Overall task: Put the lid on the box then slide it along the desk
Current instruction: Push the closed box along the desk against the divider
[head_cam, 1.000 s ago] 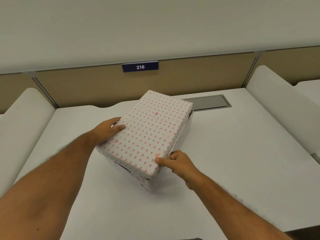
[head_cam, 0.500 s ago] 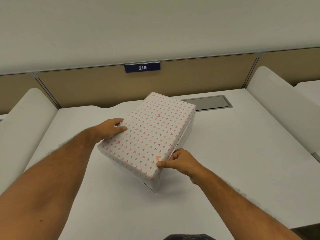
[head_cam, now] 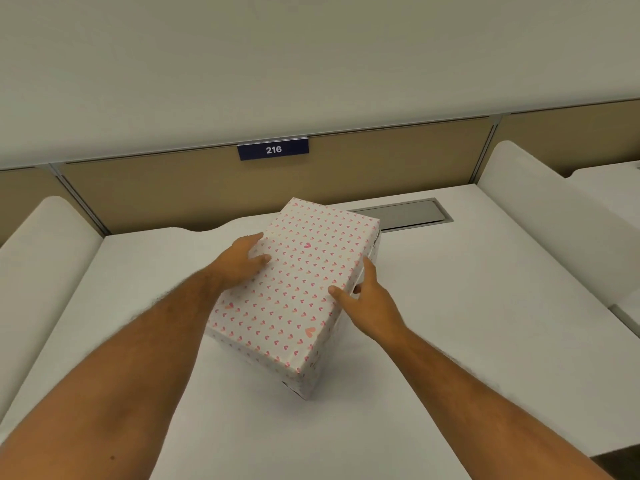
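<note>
A white lid (head_cam: 298, 282) with small pink hearts sits on the box (head_cam: 304, 384), covering it; only a thin strip of the box shows at the near corner. The box stands at an angle in the middle of the white desk (head_cam: 467, 323). My left hand (head_cam: 242, 261) lies against the lid's left long edge, thumb on top. My right hand (head_cam: 367, 303) rests on the lid's right long edge, thumb on top and fingers down its side. Both hands press the lid between them.
A grey cable hatch (head_cam: 408, 213) is set in the desk just behind the box. Rounded white dividers (head_cam: 540, 216) rise on both sides. A tan back panel with a blue tag reading 216 (head_cam: 273, 149) closes the far edge.
The lid has settled flat on the box. My right hand moved from the lid's near corner up along the right edge and spread its fingers. The left hand shifted slightly forward.
</note>
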